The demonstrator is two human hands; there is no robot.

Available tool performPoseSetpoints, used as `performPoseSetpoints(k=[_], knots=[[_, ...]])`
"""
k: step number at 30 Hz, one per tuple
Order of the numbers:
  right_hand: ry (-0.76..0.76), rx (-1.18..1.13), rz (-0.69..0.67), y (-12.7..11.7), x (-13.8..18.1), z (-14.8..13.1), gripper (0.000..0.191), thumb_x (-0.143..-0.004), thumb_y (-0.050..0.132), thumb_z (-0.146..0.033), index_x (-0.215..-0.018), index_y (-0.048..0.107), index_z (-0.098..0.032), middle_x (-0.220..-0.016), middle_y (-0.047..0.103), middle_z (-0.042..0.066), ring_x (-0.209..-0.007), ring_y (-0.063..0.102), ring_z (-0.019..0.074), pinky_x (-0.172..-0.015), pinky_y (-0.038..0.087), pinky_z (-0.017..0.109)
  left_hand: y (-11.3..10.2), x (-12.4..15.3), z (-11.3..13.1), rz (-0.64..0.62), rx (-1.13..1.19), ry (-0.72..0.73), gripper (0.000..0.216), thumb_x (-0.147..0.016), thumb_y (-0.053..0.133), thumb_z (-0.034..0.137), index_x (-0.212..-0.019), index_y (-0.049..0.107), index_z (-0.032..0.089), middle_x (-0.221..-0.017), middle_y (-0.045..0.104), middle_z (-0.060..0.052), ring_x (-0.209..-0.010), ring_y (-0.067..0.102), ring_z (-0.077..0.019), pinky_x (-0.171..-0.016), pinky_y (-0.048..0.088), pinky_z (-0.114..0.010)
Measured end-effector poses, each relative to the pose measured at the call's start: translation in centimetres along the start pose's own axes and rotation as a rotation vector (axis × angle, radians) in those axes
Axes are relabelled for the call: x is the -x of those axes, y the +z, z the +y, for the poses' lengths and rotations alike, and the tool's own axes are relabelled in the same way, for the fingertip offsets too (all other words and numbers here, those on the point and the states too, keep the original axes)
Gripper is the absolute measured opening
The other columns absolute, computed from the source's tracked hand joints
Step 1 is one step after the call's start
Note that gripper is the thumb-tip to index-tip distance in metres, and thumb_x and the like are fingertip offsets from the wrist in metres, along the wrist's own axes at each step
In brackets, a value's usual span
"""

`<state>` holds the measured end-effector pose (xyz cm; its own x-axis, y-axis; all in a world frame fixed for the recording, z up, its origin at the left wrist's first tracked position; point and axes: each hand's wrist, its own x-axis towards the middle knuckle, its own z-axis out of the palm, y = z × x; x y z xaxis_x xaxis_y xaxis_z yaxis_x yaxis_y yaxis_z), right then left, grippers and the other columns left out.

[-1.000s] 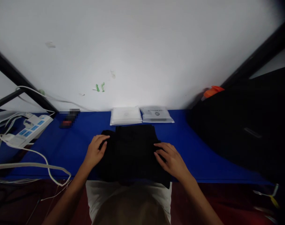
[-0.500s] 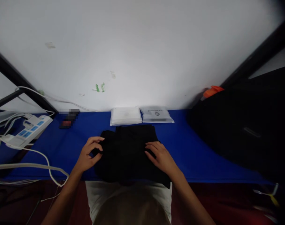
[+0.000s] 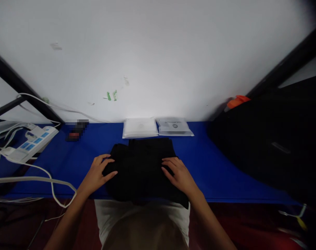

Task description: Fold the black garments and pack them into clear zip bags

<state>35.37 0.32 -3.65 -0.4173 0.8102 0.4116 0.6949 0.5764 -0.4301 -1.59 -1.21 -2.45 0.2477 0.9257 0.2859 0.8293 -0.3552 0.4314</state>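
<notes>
A black cloth garment point(image 3: 144, 170), partly folded, lies on the blue tabletop in front of me; its exact kind is hard to make out. One corner hangs over the front edge on the right. My left hand point(image 3: 97, 173) rests at the garment's left side, fingers apart and touching the cloth. On the opposite side, my right hand point(image 3: 178, 173) lies over the right part of the garment with its fingers stretched out. Just behind the cloth are a white flat plastic packet point(image 3: 140, 128) and a clear zip bag point(image 3: 174, 127) with dark print.
At the left, a white power strip point(image 3: 34, 142) sits among tangled white cables point(image 3: 40, 179). A dark object, blurred out, point(image 3: 76, 131) lies near the wall. A large black bag point(image 3: 256, 146) covers the right side, with something orange point(image 3: 238, 101) behind it.
My left hand has spread its fingers from a curled pose and flattened onto the cloth's left edge. My right hand and the garment have hardly moved.
</notes>
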Motion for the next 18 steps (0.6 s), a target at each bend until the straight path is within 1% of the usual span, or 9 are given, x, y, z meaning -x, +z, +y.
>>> performPoseSetpoints(k=[3,5,7,9,11,13,16,17,18], knots=[[0.004,-0.006,0.098,-0.1,0.2,0.0,0.013,-0.094,0.052,-0.025,-0.102,0.063,-0.023,-0.108,0.068,0.010,-0.102,0.062,0.0257,-0.087,0.051,0.046,-0.4,-0.2,0.4,-0.023,0.018,0.052,0.016,-0.085,0.064,0.038,-0.089,0.066,0.023,-0.127,0.057,-0.009,-0.120,0.050,-0.0290,-0.099,0.045,-0.049],[0.012,-0.003,0.175,-0.2,0.4,0.0,0.013,-0.094,0.053,-0.026,-0.103,0.062,-0.023,-0.109,0.067,0.010,-0.103,0.062,0.0263,-0.088,0.050,0.047,-1.0,-0.4,0.9,-0.006,0.076,0.032,0.017,-0.086,0.061,0.037,-0.082,0.062,0.021,-0.122,0.061,-0.009,-0.116,0.053,-0.0272,-0.097,0.046,-0.046],[0.001,-0.011,0.214,-0.4,0.6,0.1,0.014,-0.093,0.054,-0.025,-0.104,0.062,-0.023,-0.111,0.067,0.011,-0.105,0.062,0.0269,-0.089,0.049,0.048,-1.8,-0.9,1.3,0.006,0.128,-0.084,0.021,-0.087,0.057,0.042,-0.079,0.059,0.022,-0.104,0.067,-0.006,-0.097,0.061,-0.0231,-0.084,0.052,-0.038],[-0.026,-0.027,0.209,-0.5,0.7,0.0,0.015,-0.092,0.055,-0.024,-0.105,0.062,-0.023,-0.111,0.068,0.010,-0.107,0.061,0.0274,-0.091,0.049,0.049,-2.5,-1.5,1.5,0.050,0.140,-0.281,0.027,-0.085,0.057,0.048,-0.077,0.056,0.022,-0.078,0.065,0.000,-0.073,0.062,-0.0188,-0.066,0.051,-0.030],[-0.056,-0.040,0.176,-0.6,0.7,0.0,0.016,-0.092,0.056,-0.024,-0.106,0.063,-0.023,-0.111,0.068,0.010,-0.107,0.062,0.0276,-0.092,0.048,0.050,-2.9,-2.4,1.4,0.182,0.124,-0.453,0.030,-0.079,0.062,0.052,-0.078,0.055,0.022,-0.068,0.059,0.003,-0.063,0.058,-0.0171,-0.058,0.047,-0.027],[-0.072,-0.047,0.133,-0.7,0.6,-0.1,0.018,-0.091,0.056,-0.024,-0.107,0.065,-0.024,-0.111,0.069,0.009,-0.106,0.062,0.0277,-0.092,0.048,0.050,-2.8,-3.4,1.5,0.379,0.128,-0.529,0.036,-0.073,0.071,0.051,-0.088,0.055,0.023,-0.076,0.060,0.002,-0.070,0.061,-0.0180,-0.061,0.048,-0.027],[-0.079,-0.055,0.069,-0.7,0.6,-0.3,0.020,-0.092,0.056,-0.025,-0.109,0.066,-0.024,-0.111,0.069,0.009,-0.106,0.062,0.0272,-0.092,0.049,0.049,-1.4,-4.7,2.4,0.623,0.190,-0.478,0.046,-0.071,0.075,0.045,-0.104,0.052,0.023,-0.092,0.062,-0.001,-0.083,0.063,-0.0191,-0.073,0.052,-0.031],[-0.079,-0.057,0.054,-0.7,0.6,-0.3,0.020,-0.092,0.056,-0.025,-0.109,0.066,-0.024,-0.111,0.069,0.009,-0.106,0.062,0.0269,-0.092,0.049,0.049,-0.8,-5.0,2.9,0.649,0.206,-0.420,0.043,-0.074,0.073,0.041,-0.106,0.052,0.023,-0.095,0.061,-0.002,-0.085,0.062,-0.0192,-0.076,0.052,-0.032],[-0.079,-0.059,0.044,-0.7,0.6,-0.3,0.020,-0.092,0.056,-0.025,-0.109,0.066,-0.023,-0.111,0.069,0.009,-0.106,0.062,0.0267,-0.092,0.049,0.049,-0.2,-5.3,3.5,0.622,0.208,-0.337,0.036,-0.078,0.069,0.037,-0.106,0.053,0.022,-0.096,0.061,-0.003,-0.087,0.062,-0.0193,-0.079,0.051,-0.033]])
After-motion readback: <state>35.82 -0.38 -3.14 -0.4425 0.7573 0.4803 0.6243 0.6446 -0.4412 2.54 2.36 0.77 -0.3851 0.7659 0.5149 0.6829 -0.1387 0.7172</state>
